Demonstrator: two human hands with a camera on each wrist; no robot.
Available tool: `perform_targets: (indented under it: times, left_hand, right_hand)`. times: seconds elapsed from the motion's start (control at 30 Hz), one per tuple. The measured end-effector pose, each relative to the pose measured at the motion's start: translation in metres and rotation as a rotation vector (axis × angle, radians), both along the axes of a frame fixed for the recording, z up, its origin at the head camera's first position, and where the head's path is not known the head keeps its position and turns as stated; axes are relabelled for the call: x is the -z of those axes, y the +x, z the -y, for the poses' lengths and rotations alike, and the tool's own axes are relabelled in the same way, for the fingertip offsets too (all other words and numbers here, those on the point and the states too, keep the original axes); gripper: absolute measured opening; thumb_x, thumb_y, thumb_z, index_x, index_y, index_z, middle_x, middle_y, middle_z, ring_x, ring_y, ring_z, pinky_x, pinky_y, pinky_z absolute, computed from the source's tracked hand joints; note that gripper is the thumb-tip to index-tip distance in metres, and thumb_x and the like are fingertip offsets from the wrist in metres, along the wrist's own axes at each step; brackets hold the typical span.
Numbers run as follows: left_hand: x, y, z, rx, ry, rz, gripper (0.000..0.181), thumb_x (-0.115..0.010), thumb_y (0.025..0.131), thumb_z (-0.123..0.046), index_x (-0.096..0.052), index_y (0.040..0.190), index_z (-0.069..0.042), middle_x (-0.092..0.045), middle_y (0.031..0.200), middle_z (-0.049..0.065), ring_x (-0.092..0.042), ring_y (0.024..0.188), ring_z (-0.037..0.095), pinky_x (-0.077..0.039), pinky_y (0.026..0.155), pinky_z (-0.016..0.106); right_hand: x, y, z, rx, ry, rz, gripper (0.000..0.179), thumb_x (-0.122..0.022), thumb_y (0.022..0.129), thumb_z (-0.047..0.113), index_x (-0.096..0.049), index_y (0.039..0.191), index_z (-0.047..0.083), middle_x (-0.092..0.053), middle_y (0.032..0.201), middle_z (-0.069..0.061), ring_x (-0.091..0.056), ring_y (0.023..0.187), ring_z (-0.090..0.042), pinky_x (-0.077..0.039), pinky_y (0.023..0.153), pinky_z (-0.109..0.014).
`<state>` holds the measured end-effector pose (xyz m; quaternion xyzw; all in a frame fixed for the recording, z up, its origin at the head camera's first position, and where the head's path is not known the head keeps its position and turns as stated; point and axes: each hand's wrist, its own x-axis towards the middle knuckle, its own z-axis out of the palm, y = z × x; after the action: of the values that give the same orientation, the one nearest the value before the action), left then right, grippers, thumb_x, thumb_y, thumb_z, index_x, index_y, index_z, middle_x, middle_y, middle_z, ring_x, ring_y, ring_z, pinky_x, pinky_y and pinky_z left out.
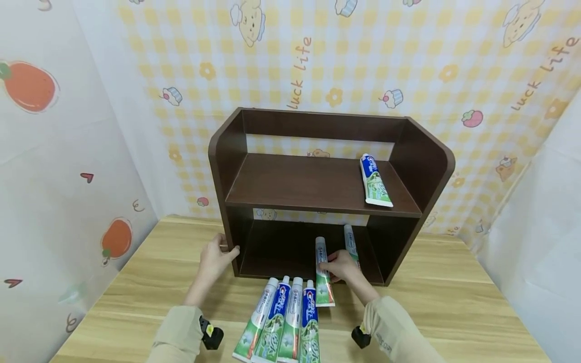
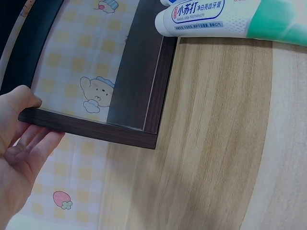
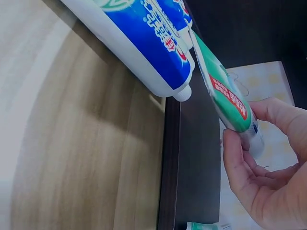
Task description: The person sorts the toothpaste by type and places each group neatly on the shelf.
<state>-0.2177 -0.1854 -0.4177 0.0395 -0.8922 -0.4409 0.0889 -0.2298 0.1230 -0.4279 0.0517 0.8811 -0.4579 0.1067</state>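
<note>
My left hand (image 1: 217, 259) grips the front edge of the left side panel of a dark brown two-tier shelf (image 1: 299, 181). In the left wrist view its thumb lies on the inner side of the panel (image 2: 91, 132) and the fingers on the outer side. A green-and-white toothpaste tube (image 1: 325, 293) is pinched between the thumb and fingers of my right hand (image 1: 346, 267). The tube's cap end points into the lower compartment, and its flat end sticks out over the front edge. Another toothpaste tube (image 1: 350, 242) lies in that compartment, to the right, partly behind the right hand.
Several toothpaste tubes (image 1: 287, 322), some with blue caps ends and some white, lie fanned side by side on the wooden table (image 1: 454, 302) before the shelf. One blue-and-green tube (image 1: 375, 181) lies on the upper tier at right. A patterned cloth (image 1: 317, 65) hangs behind.
</note>
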Motion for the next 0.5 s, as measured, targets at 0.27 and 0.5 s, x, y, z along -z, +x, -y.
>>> perform_targets:
  times: [0.27, 0.5]
  left_hand:
    - [0.004, 0.002, -0.001, -0.015, 0.007, -0.014, 0.033, -0.062, 0.081, -0.014, -0.052, 0.104, 0.006, -0.059, 0.107, 0.027, -0.062, 0.095, 0.04, -0.056, 0.075, 0.038]
    - [0.002, 0.001, -0.002, -0.015, 0.018, -0.033, 0.034, -0.062, 0.08, -0.014, -0.051, 0.105, 0.007, -0.059, 0.107, 0.027, -0.063, 0.094, 0.04, -0.056, 0.074, 0.038]
  right_hand:
    - [0.009, -0.017, 0.0, 0.009, -0.024, -0.005, 0.041, -0.069, 0.075, 0.014, -0.057, 0.104, -0.013, -0.062, 0.084, -0.02, -0.064, 0.055, -0.019, -0.057, 0.054, -0.033]
    - [0.01, -0.033, -0.001, 0.017, -0.016, -0.011, 0.04, -0.068, 0.077, 0.013, -0.058, 0.105, -0.013, -0.062, 0.087, -0.02, -0.063, 0.058, -0.019, -0.057, 0.056, -0.032]
